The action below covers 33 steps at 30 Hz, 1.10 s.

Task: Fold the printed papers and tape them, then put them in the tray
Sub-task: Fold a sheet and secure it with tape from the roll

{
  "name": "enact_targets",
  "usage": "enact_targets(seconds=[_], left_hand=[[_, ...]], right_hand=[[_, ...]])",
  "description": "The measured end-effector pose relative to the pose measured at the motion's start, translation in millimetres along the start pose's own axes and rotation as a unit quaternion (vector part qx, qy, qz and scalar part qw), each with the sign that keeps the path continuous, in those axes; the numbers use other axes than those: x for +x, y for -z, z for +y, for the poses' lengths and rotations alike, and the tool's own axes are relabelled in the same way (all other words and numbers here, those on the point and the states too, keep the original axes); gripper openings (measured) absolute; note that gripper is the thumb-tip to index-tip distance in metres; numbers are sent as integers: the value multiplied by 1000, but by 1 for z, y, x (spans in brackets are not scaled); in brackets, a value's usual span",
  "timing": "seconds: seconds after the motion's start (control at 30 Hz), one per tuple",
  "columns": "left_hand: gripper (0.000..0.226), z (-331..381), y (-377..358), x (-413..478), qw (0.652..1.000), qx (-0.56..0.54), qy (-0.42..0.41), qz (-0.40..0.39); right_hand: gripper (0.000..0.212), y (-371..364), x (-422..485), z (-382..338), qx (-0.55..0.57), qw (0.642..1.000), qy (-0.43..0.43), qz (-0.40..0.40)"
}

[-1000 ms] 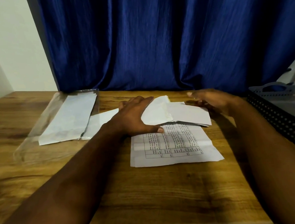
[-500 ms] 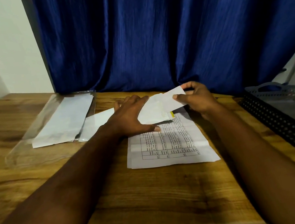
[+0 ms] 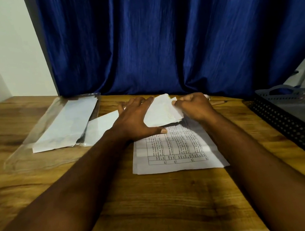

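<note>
**Counter** [image 3: 158, 201]: brown wood with a strong grain. Its near edge shows at the bottom.

**Printed sheet** [image 3: 175, 151]: white, lying flat at the centre of the counter. It bears a ruled table of text too small to read. Its far end lies under the folded paper.

**Folded paper** [image 3: 162, 114]: white, blank side up, resting on the far end of the printed sheet between the two hands. Its right edge appears raised slightly off the sheet.

**Left hand** [image 3: 134, 117]: palm down, fingers straight and spread, pressing on the left part of the folded paper. The thumb tip touches the printed sheet. It grips nothing.

**Right hand** [image 3: 194, 106]: knuckles up, fingers curled in, pinching the far right edge of the folded paper.

**Tray** [image 3: 290, 117]: dark, with a perforated wall, on the right of the counter and well apart from the papers. The picture's edge cuts it off. Something pale at its far end is too blurred to name.

**Sleeve** [image 3: 28, 159]: clear plastic, flat on the far left of the counter, with a long white paper inside.

**Loose sheet** [image 3: 101, 127]: white, between the sleeve and the left hand. Its left edge meets the sleeve and its right part runs under the left hand.

**Stick** [image 3: 219, 103]: thin and pencil-like, on the counter just right of the right hand. What it is cannot be told for certain.

**Curtain** [image 3: 157, 38]: deep blue, hanging in folds behind the counter's far edge.

**Wall** [image 3: 5, 47]: pale, at far left.
</note>
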<state>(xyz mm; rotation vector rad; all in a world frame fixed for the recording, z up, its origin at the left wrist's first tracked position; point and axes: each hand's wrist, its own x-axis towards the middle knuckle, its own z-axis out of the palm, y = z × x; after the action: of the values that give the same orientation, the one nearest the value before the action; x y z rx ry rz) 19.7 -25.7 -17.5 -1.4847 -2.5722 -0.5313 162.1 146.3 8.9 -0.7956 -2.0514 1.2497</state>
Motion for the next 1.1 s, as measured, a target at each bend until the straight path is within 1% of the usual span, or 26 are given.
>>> enact_targets(seconds=[0.07,0.17,0.27,0.33,0.4,0.5,0.57,0.63,0.7,0.77,0.87,0.9,0.97,1.0,1.1], left_hand=[[123,1,-1,0,1000,-1,0,-9],[122,4,-3,1,1000,-3,4,-15],[119,4,-4,1,1000,-10,-1,-9],[120,3,-5,2,1000,-11,2,-15],[121,3,-6,4,1000,-3,7,-25],[118,4,-7,5,999,15,-6,-34],[114,4,-8,5,999,19,-28,-31],[107,3,-9,5,997,22,-55,-43],[96,3,-10,5,994,17,-78,-74],[89,3,-12,5,990,2,-82,-112],[93,5,-14,4,986,-8,-73,-149],[93,5,-14,4,986,-9,-73,-149],[89,7,-14,5,988,-12,-75,-136],[85,8,-15,5,989,-14,-76,-127],[65,11,-18,6,991,-27,-88,-98]], right_hand=[[18,-8,-3,0,14,999,-26,-33],[23,-16,-10,-2,17,997,-38,-58],[18,-17,-11,-6,35,993,-65,-90],[16,-13,-9,-7,68,986,-97,-113],[13,-6,-7,-7,121,978,-116,-122],[22,-1,-4,-3,145,980,-90,-98],[28,-4,-4,3,115,990,-59,-63],[34,-7,-1,11,4,1000,-10,-28],[38,-8,1,15,-86,996,26,-10],[39,-11,3,18,-93,995,25,-7],[34,-13,6,21,-103,994,28,-5],[32,-14,6,22,-88,996,20,-15],[37,-14,7,23,-22,998,-10,-61],[41,-13,7,23,0,996,-21,-84],[47,-10,7,26,4,993,-19,-115]])
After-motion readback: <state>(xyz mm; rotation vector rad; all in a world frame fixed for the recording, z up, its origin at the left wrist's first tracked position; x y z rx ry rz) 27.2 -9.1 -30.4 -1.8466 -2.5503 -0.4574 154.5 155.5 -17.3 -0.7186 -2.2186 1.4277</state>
